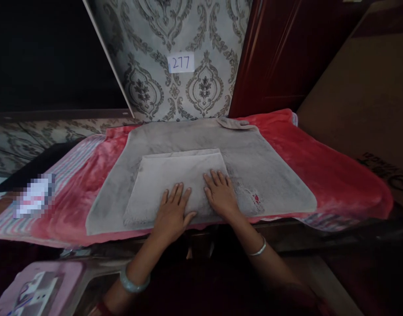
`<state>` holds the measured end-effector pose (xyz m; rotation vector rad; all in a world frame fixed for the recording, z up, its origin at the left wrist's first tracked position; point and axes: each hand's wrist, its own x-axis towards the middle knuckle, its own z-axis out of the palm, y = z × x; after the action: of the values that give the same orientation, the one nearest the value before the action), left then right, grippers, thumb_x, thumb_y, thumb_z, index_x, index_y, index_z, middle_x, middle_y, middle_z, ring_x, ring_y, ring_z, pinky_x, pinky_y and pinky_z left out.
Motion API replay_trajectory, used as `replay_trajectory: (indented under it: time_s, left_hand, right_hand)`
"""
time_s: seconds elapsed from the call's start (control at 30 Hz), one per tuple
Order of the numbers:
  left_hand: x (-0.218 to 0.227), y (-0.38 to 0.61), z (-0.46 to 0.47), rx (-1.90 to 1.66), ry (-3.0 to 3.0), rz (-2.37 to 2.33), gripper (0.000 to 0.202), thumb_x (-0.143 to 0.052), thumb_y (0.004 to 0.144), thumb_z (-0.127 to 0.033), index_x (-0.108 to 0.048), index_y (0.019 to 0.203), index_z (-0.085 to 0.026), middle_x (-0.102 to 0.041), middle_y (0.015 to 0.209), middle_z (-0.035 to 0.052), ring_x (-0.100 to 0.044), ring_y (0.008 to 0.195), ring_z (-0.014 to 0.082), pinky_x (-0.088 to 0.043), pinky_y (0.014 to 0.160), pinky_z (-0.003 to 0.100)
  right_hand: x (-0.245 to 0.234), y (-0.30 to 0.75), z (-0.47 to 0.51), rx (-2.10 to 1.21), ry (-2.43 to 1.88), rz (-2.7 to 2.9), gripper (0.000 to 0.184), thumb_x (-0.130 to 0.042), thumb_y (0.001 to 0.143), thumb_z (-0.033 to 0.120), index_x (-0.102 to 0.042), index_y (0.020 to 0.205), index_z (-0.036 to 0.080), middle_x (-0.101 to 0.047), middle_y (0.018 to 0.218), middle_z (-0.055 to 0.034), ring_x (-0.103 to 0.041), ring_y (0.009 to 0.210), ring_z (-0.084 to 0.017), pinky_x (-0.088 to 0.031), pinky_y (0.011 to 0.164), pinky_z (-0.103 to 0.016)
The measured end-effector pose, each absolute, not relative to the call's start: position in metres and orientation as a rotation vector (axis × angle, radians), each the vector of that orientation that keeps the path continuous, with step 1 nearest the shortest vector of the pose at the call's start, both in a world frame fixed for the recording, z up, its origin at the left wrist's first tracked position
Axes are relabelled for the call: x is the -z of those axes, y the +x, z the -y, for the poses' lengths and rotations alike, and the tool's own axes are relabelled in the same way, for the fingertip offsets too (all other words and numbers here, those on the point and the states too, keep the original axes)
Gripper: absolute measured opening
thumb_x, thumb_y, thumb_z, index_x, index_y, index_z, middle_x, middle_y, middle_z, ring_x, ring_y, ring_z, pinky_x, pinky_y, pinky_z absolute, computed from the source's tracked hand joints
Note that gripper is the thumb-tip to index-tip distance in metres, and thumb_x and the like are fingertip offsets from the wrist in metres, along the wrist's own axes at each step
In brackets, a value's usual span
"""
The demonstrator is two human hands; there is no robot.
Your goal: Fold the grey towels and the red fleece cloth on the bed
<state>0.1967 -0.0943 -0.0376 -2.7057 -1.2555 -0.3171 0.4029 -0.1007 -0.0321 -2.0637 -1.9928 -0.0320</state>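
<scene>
A folded grey fleece cloth [162,180] lies on top of a larger grey fleece cloth [264,162], which is spread over a red blanket [333,171]. My left hand [173,210] rests flat on the folded cloth near its front edge, fingers stretched out. My right hand [220,194] lies flat on the folded cloth's right front corner, fingers spread. Neither hand grips anything. A pale bangle is on my left wrist, a thin silver one on my right.
A paper label reading 277 [181,62] is stuck on the patterned wallpaper behind. A dark red door [280,52] and a brown cardboard panel [369,96] stand at the right. A pink plastic item [37,287] sits low at the left.
</scene>
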Motion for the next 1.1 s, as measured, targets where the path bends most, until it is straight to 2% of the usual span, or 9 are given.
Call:
replay_trajectory:
  time_s: [0.1, 0.27, 0.37, 0.43, 0.53, 0.63, 0.73, 0.87, 1.1]
  left_hand:
    - [0.039, 0.152, 0.095, 0.329, -2.626, 1.29, 0.081, -0.06, 0.087, -0.05, -0.032, 0.154, -0.017, -0.027, 0.162, 0.0174, -0.026, 0.149, 0.0349, -0.025, 0.118, 0.06]
    - [0.041, 0.081, 0.087, 0.295, -2.575, 1.373, 0.078, -0.056, 0.082, -0.027, -0.03, 0.155, -0.02, -0.03, 0.162, 0.0125, -0.028, 0.149, 0.0341, -0.034, 0.112, 0.059]
    - [0.042, 0.059, 0.082, 0.311, -2.596, 1.391, 0.077, -0.054, 0.079, -0.024, -0.035, 0.153, -0.019, -0.034, 0.16, 0.0118, -0.03, 0.148, 0.0337, -0.039, 0.111, 0.054]
    - [0.042, 0.055, 0.082, 0.345, -2.558, 1.403, 0.074, -0.054, 0.078, -0.024, -0.041, 0.15, -0.019, -0.039, 0.157, 0.012, -0.03, 0.147, 0.0353, -0.036, 0.112, 0.057]
    - [0.039, 0.065, 0.088, 0.355, -2.473, 1.43, 0.071, -0.051, 0.076, -0.018, -0.046, 0.147, -0.021, -0.045, 0.153, 0.0117, -0.029, 0.148, 0.0359, -0.025, 0.115, 0.065]
    - [0.034, 0.084, 0.096, 0.291, -2.445, 1.475, 0.072, -0.044, 0.076, -0.006, -0.045, 0.148, -0.016, -0.043, 0.154, 0.0157, -0.033, 0.146, 0.0334, -0.02, 0.116, 0.068]
    - [0.032, 0.104, 0.099, 0.226, -2.452, 1.49, 0.077, -0.04, 0.073, 0.003, -0.043, 0.148, -0.013, -0.04, 0.155, 0.0199, -0.035, 0.145, 0.0331, -0.022, 0.116, 0.068]
    - [0.041, 0.141, 0.1, 0.272, -2.592, 1.278, 0.084, -0.039, 0.071, 0.007, -0.04, 0.15, -0.019, -0.036, 0.158, 0.015, -0.028, 0.149, 0.0312, -0.026, 0.116, 0.065]
    - [0.045, 0.244, 0.107, 0.304, -2.753, 0.948, 0.064, -0.044, 0.086, -0.003, -0.04, 0.149, -0.014, -0.036, 0.157, 0.02, -0.03, 0.148, 0.0317, -0.035, 0.115, 0.059]
  right_hand:
    - [0.031, 0.402, 0.102, 0.005, -2.075, 1.988, 0.052, -0.038, 0.102, 0.033, -0.04, 0.153, 0.023, -0.031, 0.161, -0.0099, -0.023, 0.149, -0.032, -0.019, 0.118, -0.053]
    - [0.032, 0.402, 0.102, -0.002, -2.037, 1.976, 0.052, -0.038, 0.102, 0.033, -0.041, 0.152, 0.021, -0.032, 0.16, -0.0106, -0.023, 0.149, -0.031, -0.017, 0.119, -0.052]
    - [0.031, 0.404, 0.11, -0.031, -1.977, 2.01, 0.051, -0.04, 0.101, 0.035, -0.044, 0.15, 0.02, -0.034, 0.159, -0.012, -0.025, 0.148, -0.031, -0.02, 0.118, -0.053]
    - [0.032, 0.407, 0.122, -0.049, -1.898, 2.08, 0.052, -0.044, 0.1, 0.038, -0.045, 0.15, 0.023, -0.035, 0.159, -0.0114, -0.025, 0.148, -0.031, -0.02, 0.118, -0.057]
    - [0.04, 0.414, 0.146, -0.027, -1.765, 2.167, 0.06, -0.054, 0.094, 0.04, -0.04, 0.152, 0.028, -0.03, 0.162, -0.0083, -0.021, 0.15, -0.031, -0.017, 0.118, -0.062]
    - [0.055, 0.427, 0.167, 0.035, -1.744, 2.116, 0.072, -0.058, 0.088, 0.027, -0.032, 0.155, 0.029, -0.025, 0.163, -0.0074, -0.016, 0.151, -0.032, -0.017, 0.117, -0.065]
    - [0.071, 0.443, 0.177, 0.074, -1.74, 1.994, 0.078, -0.053, 0.084, 0.012, -0.029, 0.156, 0.029, -0.024, 0.164, -0.0068, -0.015, 0.151, -0.03, -0.026, 0.116, -0.06]
    - [0.084, 0.456, 0.179, 0.091, -1.642, 1.919, 0.08, -0.048, 0.084, 0.007, -0.027, 0.157, 0.031, -0.022, 0.164, -0.0052, -0.021, 0.15, -0.026, -0.034, 0.116, -0.052]
    - [0.084, 0.455, 0.176, 0.099, -1.576, 1.887, 0.089, -0.047, 0.08, 0.005, -0.016, 0.16, 0.03, -0.029, 0.162, -0.0063, -0.029, 0.147, -0.025, -0.035, 0.116, -0.052]
